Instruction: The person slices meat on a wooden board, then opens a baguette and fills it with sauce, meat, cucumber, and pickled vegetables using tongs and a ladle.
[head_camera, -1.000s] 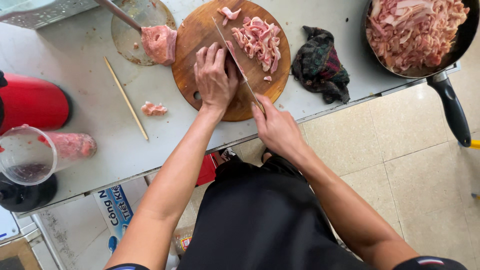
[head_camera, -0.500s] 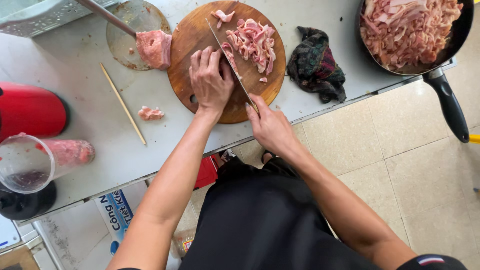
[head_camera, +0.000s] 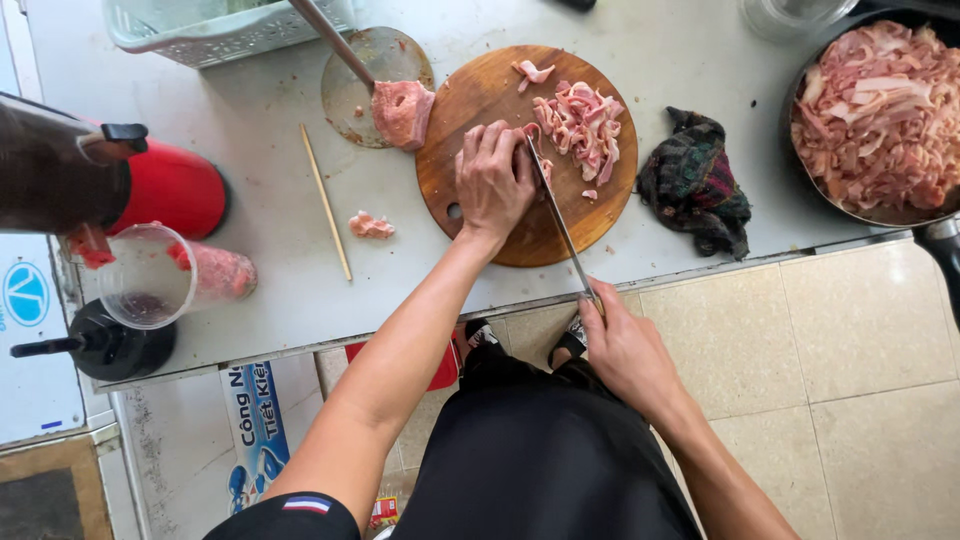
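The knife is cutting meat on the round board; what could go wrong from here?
1. The left hand presses the meat right beside the knife blade, so a slip might cut the fingers.
2. The board lies near the table edge and could shift under pressure.

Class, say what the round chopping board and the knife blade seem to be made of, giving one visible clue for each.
Chopping board: apparently wood, brown with visible grain, matt finish. Knife blade: likely steel, thin, grey and slightly shiny.
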